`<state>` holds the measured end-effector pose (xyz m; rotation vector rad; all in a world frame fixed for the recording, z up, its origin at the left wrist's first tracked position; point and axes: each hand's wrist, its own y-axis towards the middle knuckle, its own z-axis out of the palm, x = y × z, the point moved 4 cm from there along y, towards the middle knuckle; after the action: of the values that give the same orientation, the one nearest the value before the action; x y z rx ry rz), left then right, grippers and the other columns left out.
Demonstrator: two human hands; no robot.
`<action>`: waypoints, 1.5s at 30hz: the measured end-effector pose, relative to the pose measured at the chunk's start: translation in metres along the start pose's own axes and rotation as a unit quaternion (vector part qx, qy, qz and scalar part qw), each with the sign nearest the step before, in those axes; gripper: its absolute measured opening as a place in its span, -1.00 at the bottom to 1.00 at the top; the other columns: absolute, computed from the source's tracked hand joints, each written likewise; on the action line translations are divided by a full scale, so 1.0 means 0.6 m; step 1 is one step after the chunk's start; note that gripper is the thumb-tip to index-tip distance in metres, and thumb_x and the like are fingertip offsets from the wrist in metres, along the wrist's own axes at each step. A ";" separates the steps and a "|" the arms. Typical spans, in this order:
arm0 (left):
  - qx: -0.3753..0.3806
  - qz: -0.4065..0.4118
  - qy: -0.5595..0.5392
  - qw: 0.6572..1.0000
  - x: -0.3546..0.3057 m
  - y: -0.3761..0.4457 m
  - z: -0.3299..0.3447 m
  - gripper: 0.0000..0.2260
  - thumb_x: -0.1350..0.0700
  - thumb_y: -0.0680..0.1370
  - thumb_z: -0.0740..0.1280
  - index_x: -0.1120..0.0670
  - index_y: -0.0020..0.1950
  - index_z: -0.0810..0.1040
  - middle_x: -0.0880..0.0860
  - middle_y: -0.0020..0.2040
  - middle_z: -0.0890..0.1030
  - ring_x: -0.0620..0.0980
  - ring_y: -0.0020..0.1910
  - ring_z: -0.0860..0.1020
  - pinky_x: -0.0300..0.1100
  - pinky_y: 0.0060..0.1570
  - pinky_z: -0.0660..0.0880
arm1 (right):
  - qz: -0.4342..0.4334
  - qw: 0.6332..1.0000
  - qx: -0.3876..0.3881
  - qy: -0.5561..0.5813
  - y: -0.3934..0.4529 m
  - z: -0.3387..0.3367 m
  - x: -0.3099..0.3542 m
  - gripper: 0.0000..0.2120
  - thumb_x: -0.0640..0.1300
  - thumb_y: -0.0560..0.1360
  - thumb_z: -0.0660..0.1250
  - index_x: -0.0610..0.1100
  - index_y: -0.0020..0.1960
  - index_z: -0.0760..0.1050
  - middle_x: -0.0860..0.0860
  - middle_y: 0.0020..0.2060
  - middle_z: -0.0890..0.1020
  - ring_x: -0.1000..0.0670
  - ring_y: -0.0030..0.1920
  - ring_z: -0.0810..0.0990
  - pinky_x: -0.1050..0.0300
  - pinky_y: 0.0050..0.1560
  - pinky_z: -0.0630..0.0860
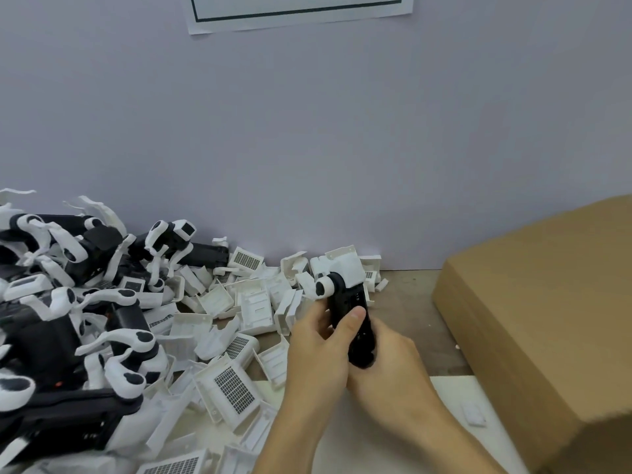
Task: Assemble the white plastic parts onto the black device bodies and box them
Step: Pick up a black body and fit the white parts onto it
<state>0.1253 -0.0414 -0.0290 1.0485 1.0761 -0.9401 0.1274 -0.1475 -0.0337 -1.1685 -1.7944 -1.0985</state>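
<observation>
Black device body (355,323) with white cap (345,268) in the grip; left of it, white parts (236,388) with dark grid patterns; right, brown cardboard box (547,319).

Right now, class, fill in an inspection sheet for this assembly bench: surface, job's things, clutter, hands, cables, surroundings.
Surface: worktop, bare wood at the back, a white sheet nearer the person.
Job's things: black device body held upright in both hands, a white plastic part on its top end; loose white parts heaped at centre; pile of black and white devices at left; brown cardboard box at right.
Clutter: a small white piece lying alone on the sheet.
Hands: left hand grips the body, thumb on its front; right hand grips its lower end.
Cables: nothing seen.
Surroundings: pale wall with a paper notice at top.
</observation>
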 end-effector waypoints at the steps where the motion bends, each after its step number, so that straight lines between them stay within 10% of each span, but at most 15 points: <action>1: -0.004 0.007 0.000 1.000 -0.002 0.000 -0.001 -0.88 0.19 0.58 0.40 0.02 0.06 0.66 0.00 -0.07 0.74 -0.10 -0.08 0.70 -0.29 -0.15 0.58 | -0.001 1.000 0.014 0.020 0.002 0.000 0.000 -0.74 0.01 0.38 0.32 0.15 0.06 0.58 0.24 -0.09 0.71 0.23 -0.04 0.67 0.28 -0.06 0.59; 7: 0.031 0.057 0.101 0.993 0.000 -0.003 0.003 -0.79 0.26 0.55 0.40 -0.05 0.03 0.67 -0.04 -0.11 0.72 -0.09 -0.14 0.66 -0.20 -0.16 0.61 | 0.015 0.982 -0.070 0.174 0.010 -0.033 -0.020 -0.38 -0.07 0.47 0.40 -0.04 0.51 0.33 0.11 0.30 0.57 0.14 0.33 0.52 0.07 0.31 0.49; 12: 0.127 0.083 0.239 0.959 0.003 -0.016 0.024 -0.63 0.27 0.51 0.32 -0.23 0.05 0.62 -0.27 -0.07 0.69 -0.23 -0.05 0.65 -0.39 -0.13 0.53 | 0.071 0.963 -0.140 0.218 0.019 -0.040 -0.027 -0.43 -0.03 0.31 0.64 -0.05 0.25 0.51 0.02 -0.11 0.73 0.03 -0.11 0.73 0.05 -0.15 0.67; 19: 0.137 0.089 0.263 0.951 0.000 -0.019 0.026 -0.65 0.18 0.45 0.29 -0.19 0.13 0.59 -0.25 -0.09 0.68 -0.21 -0.06 0.63 -0.27 -0.09 0.58 | 0.071 0.959 -0.202 0.187 0.022 -0.048 -0.036 -0.70 -0.09 0.36 0.60 0.00 0.05 0.62 0.12 -0.24 0.72 0.05 -0.22 0.73 -0.14 -0.21 0.70; 25: 0.084 0.068 0.256 0.961 0.006 -0.017 0.015 -0.79 0.10 0.47 0.25 -0.18 0.03 0.44 -0.19 -0.03 0.66 -0.15 -0.02 0.63 -0.07 -0.02 0.60 | 0.031 0.966 -0.156 0.201 0.023 -0.034 -0.029 -0.59 0.05 0.35 0.57 0.09 0.14 0.52 0.26 -0.17 0.70 0.23 -0.16 0.69 0.37 -0.27 0.56; 32: -0.119 0.013 0.053 0.991 -0.007 0.000 -0.013 -0.81 0.09 0.67 0.26 0.02 -0.05 0.65 -0.12 -0.22 0.69 -0.16 -0.22 0.62 -0.36 -0.26 0.49 | 0.058 0.963 -0.105 0.242 0.020 -0.024 -0.040 -0.62 0.19 0.55 0.27 0.12 0.32 0.52 0.16 0.15 0.66 0.12 0.23 0.59 0.09 0.17 0.48; 36: -0.100 -0.162 -0.243 0.951 0.001 -0.001 -0.014 -0.61 -0.20 0.51 0.34 0.13 -0.05 0.67 0.08 -0.21 0.67 0.04 -0.27 0.65 -0.07 -0.25 0.60 | 0.113 0.968 -0.105 0.199 0.025 -0.023 -0.042 -0.69 -0.07 0.69 0.12 0.05 0.05 0.65 0.05 -0.13 0.71 -0.06 -0.05 0.66 0.06 -0.08 0.49; 40: -0.082 -0.161 -0.228 0.957 -0.009 -0.002 -0.007 -0.41 -0.05 0.37 0.50 0.32 0.22 0.54 0.24 -0.06 0.60 0.23 -0.10 0.62 0.38 0.09 0.56 | 0.133 0.964 -0.061 0.221 0.024 -0.014 -0.033 -0.56 -0.05 0.70 0.08 -0.06 -0.12 0.69 -0.10 -0.22 0.74 -0.09 -0.25 0.69 0.00 -0.19 0.60; 45: -0.084 -0.156 -0.306 0.935 -0.007 -0.001 -0.013 -0.65 -0.09 0.51 0.34 0.21 -0.06 0.66 0.09 -0.25 0.68 0.07 -0.35 0.67 -0.15 -0.43 0.60 | 0.156 0.948 0.014 0.278 0.019 -0.002 -0.031 -0.60 -0.04 0.67 0.08 -0.17 -0.05 0.64 -0.26 -0.22 0.71 -0.19 -0.30 0.69 0.06 -0.26 0.46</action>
<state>0.1219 -0.0337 -0.0260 0.3910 0.7831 -1.2950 0.1443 -0.1518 -0.0465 -0.9584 -1.1439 -1.0729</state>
